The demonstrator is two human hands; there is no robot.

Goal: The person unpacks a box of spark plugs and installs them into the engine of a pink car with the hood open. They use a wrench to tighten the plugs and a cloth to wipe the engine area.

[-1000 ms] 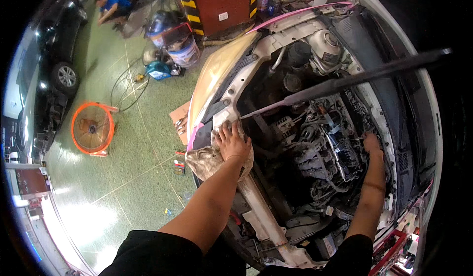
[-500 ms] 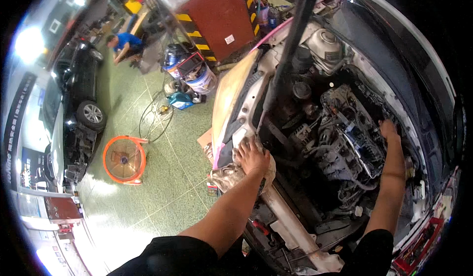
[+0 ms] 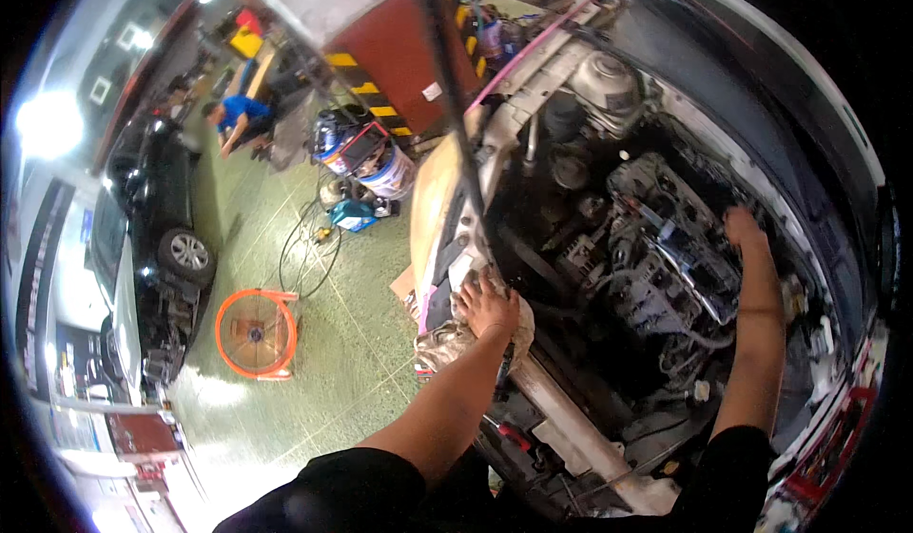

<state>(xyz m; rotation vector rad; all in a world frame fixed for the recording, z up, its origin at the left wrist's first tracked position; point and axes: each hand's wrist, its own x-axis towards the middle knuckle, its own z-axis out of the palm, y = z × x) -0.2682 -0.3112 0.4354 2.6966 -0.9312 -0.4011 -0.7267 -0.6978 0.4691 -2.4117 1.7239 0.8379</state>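
My left hand (image 3: 487, 307) lies flat with its fingers spread on a crumpled, stained cloth (image 3: 445, 346), which is draped over the front edge of the engine bay. Over at the rear side of the grimy engine (image 3: 656, 238), my right hand (image 3: 743, 228) reaches down beside it. Its fingers are blurred and partly hidden, so whether they grip anything cannot be made out. A dark cover-like part with a bluish sheen (image 3: 687, 264) sits on the engine, near that hand. A pale front crossmember (image 3: 571, 424) runs below my left hand.
A dark prop rod (image 3: 455, 86) crosses the bay under the raised hood (image 3: 704, 48). A red-handled tool (image 3: 514, 435) lies low at the front. On the floor stand an orange fan (image 3: 257, 333) and buckets (image 3: 385, 167). Farther off, a person in blue (image 3: 240, 119) crouches beyond a dark car (image 3: 157, 219).
My view has shifted slightly, and the prop rod appears farther left. My right hand stays beside the engine's rear side, moving only a little. My left hand remains on the cloth.
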